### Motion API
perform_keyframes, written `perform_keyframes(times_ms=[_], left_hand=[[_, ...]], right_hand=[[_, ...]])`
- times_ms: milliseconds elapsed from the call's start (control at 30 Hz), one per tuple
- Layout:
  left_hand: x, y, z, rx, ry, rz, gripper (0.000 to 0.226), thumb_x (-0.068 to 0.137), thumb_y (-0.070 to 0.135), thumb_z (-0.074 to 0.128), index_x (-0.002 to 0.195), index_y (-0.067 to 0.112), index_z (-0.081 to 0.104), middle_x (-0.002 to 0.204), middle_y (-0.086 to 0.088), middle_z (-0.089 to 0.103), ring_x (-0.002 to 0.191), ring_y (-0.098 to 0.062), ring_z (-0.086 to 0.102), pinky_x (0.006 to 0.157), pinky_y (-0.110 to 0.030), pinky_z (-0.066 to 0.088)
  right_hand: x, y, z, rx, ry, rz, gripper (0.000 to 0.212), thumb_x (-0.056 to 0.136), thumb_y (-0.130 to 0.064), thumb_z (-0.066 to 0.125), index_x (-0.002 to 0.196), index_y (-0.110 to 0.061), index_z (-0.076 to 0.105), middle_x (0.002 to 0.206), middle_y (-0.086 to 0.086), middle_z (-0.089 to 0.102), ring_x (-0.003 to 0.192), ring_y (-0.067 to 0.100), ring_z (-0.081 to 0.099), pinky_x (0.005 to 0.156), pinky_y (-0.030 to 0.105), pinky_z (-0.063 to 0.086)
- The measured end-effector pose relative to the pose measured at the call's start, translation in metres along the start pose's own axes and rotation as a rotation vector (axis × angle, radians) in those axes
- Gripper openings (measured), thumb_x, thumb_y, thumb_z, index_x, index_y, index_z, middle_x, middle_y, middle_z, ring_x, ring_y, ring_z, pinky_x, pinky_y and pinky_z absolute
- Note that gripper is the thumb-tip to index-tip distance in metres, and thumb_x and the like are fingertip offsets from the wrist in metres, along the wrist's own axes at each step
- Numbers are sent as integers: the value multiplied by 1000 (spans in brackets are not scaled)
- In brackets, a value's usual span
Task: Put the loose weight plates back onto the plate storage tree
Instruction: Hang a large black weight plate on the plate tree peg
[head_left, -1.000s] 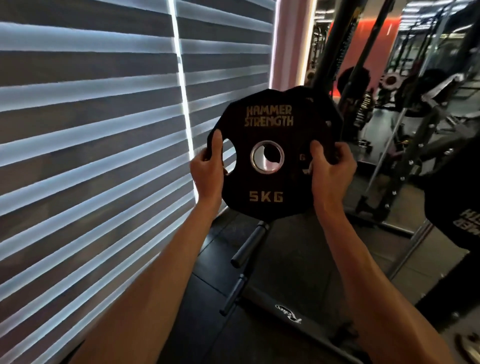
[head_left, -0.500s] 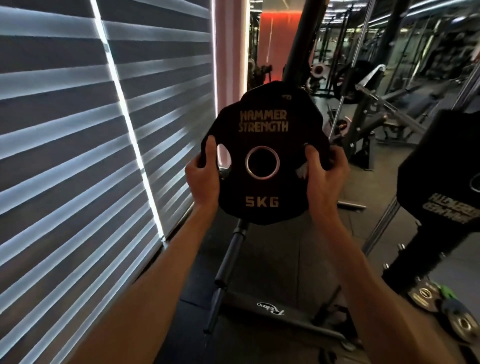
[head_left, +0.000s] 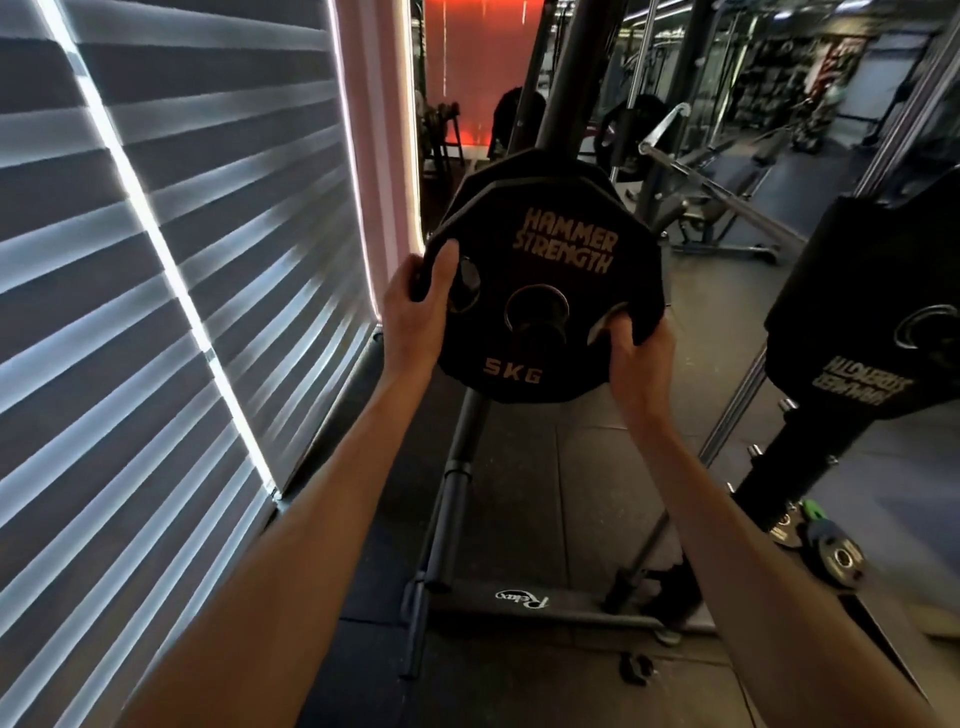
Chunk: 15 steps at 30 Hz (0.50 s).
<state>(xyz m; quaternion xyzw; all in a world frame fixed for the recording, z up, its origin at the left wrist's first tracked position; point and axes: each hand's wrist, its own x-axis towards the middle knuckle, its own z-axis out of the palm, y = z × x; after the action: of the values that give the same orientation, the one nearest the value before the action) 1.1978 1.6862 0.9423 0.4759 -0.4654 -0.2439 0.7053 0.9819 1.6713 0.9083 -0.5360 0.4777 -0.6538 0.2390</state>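
Here, I hold the 5 kg plate (head_left: 550, 280) at the rack (head_left: 574, 73).
My left hand (head_left: 415, 312) clamps its rim at nine o'clock, my right hand (head_left: 639, 358) at four.

The plate (head_left: 545, 265) has tilted, its centre hole now over a peg (head_left: 538, 332).

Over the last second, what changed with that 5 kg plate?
The 5 kg plate tilted and moved toward the storage tree; a peg now shows in its centre hole. The right hand slid lower on the rim; the left hand kept its grip.
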Motion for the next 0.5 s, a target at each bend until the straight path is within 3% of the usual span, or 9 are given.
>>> perform_keyframes(times_ms=[133,300,433,500], left_hand=[[20,-1,6,29,-55,16,36,75,76,61,76,41,64,80,11,72,75,-2,69,66,-14,51],[33,-7,7,22,-129,-45,37,76,74,62,88,39,67,98,8,75,93,-8,72,86,-31,57],[32,-5,7,21,-134,-107,47,75,75,62,90,31,66,96,7,74,91,-7,71,77,-23,55],[29,-1,7,36,-123,-136,45,76,74,60,89,31,64,94,6,73,89,-6,70,73,-18,52]], right_hand=[[1,4,11,31,7,55,6,101,-9,51,102,-7,57,85,3,62,72,7,59,58,9,46],[9,3,16,-19,16,73,14,101,-11,52,108,-1,60,84,-2,60,71,-1,58,60,11,46],[15,1,11,-87,-33,82,19,102,-12,51,110,4,59,83,-4,60,66,-13,59,58,4,45],[13,-3,8,-68,-78,119,31,104,-17,51,125,5,55,101,3,65,83,-11,63,71,7,50]])
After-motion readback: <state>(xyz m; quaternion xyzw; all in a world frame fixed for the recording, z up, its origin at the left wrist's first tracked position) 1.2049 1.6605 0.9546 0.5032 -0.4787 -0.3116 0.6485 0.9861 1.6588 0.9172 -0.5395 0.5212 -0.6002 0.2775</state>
